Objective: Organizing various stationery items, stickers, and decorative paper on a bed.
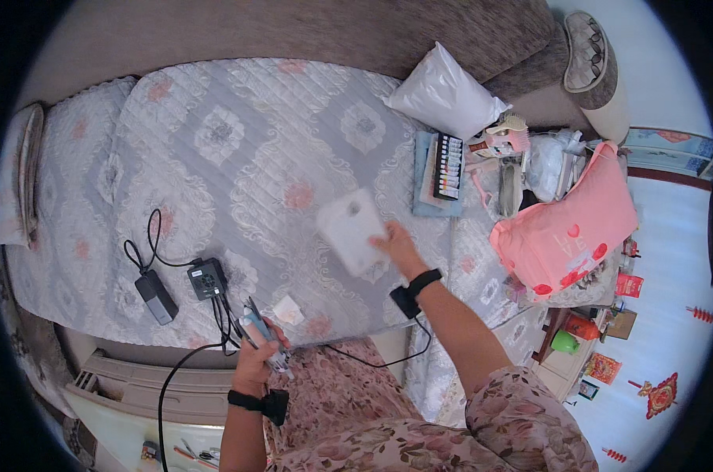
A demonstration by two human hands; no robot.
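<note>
My right hand (401,249) grips the edge of a white rectangular object (349,229) with a dark round spot near its far end. It is blurred, so I cannot tell whether it is a board or a box. My left hand (256,354) is closed around a bundle of slim items that look like pens (255,330), blue, white and dark; the fingers hide part of them. A small white piece of paper or tissue (288,310) lies just right of that bundle on the quilted floral cover (297,147).
A black device with a fan (206,279), cables and a dark grey power brick (157,297) lie at left. At right are a boxed set of paint tubes (449,166) on a blue cloth (422,194), a white plastic bag (448,94), hairbrushes (510,135) and a pink pillow (575,230).
</note>
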